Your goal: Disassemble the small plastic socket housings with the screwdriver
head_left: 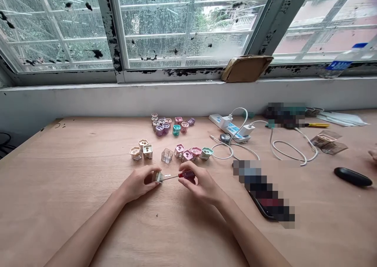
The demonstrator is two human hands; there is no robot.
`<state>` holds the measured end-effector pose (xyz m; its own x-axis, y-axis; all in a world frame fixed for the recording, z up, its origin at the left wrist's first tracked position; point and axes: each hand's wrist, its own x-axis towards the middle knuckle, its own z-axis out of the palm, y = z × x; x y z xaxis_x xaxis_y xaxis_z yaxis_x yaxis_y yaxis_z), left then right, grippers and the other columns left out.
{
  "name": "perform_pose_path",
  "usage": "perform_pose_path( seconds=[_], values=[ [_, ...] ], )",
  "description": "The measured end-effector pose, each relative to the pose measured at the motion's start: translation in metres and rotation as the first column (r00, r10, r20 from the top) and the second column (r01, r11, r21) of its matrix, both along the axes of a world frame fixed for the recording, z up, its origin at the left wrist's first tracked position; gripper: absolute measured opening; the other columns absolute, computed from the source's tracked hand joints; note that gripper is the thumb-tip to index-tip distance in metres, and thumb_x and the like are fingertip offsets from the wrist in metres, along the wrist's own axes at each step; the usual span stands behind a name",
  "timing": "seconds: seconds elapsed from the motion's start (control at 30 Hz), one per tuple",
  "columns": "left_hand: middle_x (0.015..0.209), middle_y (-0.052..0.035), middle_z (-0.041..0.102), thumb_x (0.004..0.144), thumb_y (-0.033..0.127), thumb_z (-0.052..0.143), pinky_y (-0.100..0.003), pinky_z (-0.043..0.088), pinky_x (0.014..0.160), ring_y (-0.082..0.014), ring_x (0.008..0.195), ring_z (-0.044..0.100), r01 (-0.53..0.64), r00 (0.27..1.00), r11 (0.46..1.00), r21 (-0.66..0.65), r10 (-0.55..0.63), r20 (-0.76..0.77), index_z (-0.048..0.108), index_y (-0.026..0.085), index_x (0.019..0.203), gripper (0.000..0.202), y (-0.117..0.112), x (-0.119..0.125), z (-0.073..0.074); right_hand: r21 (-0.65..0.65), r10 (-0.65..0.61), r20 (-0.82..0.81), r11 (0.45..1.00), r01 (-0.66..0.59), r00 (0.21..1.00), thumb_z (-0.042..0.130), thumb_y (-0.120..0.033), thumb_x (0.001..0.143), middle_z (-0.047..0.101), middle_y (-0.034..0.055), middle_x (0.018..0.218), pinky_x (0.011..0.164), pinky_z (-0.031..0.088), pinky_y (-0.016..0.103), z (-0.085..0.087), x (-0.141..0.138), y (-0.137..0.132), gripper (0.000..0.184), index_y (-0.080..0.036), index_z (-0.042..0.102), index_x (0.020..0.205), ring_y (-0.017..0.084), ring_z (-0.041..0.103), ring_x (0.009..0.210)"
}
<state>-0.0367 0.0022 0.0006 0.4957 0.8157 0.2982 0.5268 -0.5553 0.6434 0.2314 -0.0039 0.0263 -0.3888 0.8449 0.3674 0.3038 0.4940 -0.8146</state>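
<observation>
My left hand (140,183) pinches a small beige plastic sharpener-like piece (158,176) against the wooden table (73,172). My right hand (200,185) grips a small screwdriver with a red handle (186,175); its metal shaft points left into the piece. Just beyond my hands lies a row of similar small pieces: beige ones (141,150), a clear one (167,155), pink ones (188,153) and a green one (206,153). A second cluster of purple, pink and teal pieces (171,125) sits farther back. A tiny screw (157,215) lies near my left forearm.
A white power strip (229,126) with chargers and looping white cables (290,151) lies at the right. A phone (265,196), a black oval object (352,176), clear plastic packets (328,142) and a yellow tool (318,125) are farther right. Another person's fingertip (373,154) shows at the right edge.
</observation>
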Motion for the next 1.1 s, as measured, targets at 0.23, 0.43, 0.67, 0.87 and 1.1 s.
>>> perform_pose_path(
  seconds=[0.23, 0.43, 0.67, 0.87, 1.1],
  values=[
    [0.108, -0.0075, 0.073, 0.091, 0.024, 0.066, -0.031, 0.057, 0.086, -0.0189, 0.092, 0.068, 0.046, 0.999, 0.998, 0.05, -0.046, 0.007, 0.064, 0.021, 0.126, 0.036, 0.0019, 0.0, -0.0014, 0.038, -0.054, 0.021, 0.998, 0.053, 0.998, 0.069, -0.038, 0.09, 0.062, -0.0003, 0.064, 0.049, 0.037, 0.024, -0.0007, -0.0018, -0.0027, 0.019, -0.022, 0.064, 0.081, 0.013, 0.049, 0.052],
    [0.109, -0.0076, 0.073, 0.092, 0.026, 0.066, -0.031, 0.057, 0.086, -0.0189, 0.092, 0.068, 0.046, 0.999, 0.998, 0.045, -0.047, 0.009, 0.064, 0.02, 0.126, 0.035, 0.0018, -0.0002, -0.0013, 0.082, -0.067, 0.058, 0.995, 0.062, 0.996, 0.065, -0.035, 0.093, 0.06, -0.001, 0.061, 0.05, 0.034, 0.025, -0.001, -0.003, -0.0039, 0.023, -0.021, 0.06, 0.074, 0.013, 0.047, 0.051],
    [0.109, -0.0067, 0.073, 0.091, 0.025, 0.068, -0.03, 0.056, 0.083, -0.0187, 0.092, 0.069, 0.029, 1.0, 1.0, 0.009, -0.029, 0.004, 0.064, 0.02, 0.125, 0.035, 0.0019, -0.0007, -0.0009, 0.04, 0.0, 0.051, 0.999, -0.002, 0.999, 0.064, -0.031, 0.093, 0.063, -0.0001, 0.068, 0.051, 0.038, 0.025, 0.001, -0.0021, -0.0048, 0.013, -0.022, 0.062, 0.083, 0.014, 0.051, 0.055],
    [0.11, -0.0059, 0.074, 0.089, 0.022, 0.07, -0.029, 0.055, 0.083, -0.0184, 0.093, 0.069, 0.02, 1.0, 1.0, -0.006, -0.02, 0.01, 0.063, 0.02, 0.125, 0.036, 0.0011, -0.0005, 0.0016, 0.031, 0.032, 0.085, 0.999, -0.035, 0.996, 0.063, -0.033, 0.094, 0.061, -0.0001, 0.07, 0.053, 0.039, 0.025, 0.0011, -0.002, -0.0055, 0.015, -0.021, 0.058, 0.086, 0.014, 0.052, 0.058],
    [0.105, -0.0043, 0.073, 0.088, 0.023, 0.07, -0.027, 0.054, 0.08, -0.017, 0.088, 0.068, 0.01, 1.0, 0.999, -0.038, -0.009, 0.017, 0.065, 0.019, 0.122, 0.034, 0.0004, 0.0007, 0.0044, 0.054, -0.021, 0.064, 0.998, 0.018, 0.998, 0.062, -0.035, 0.095, 0.06, -0.0003, 0.066, 0.052, 0.038, 0.025, -0.0044, -0.004, -0.0034, 0.019, -0.02, 0.058, 0.084, 0.013, 0.05, 0.055]
  ],
)
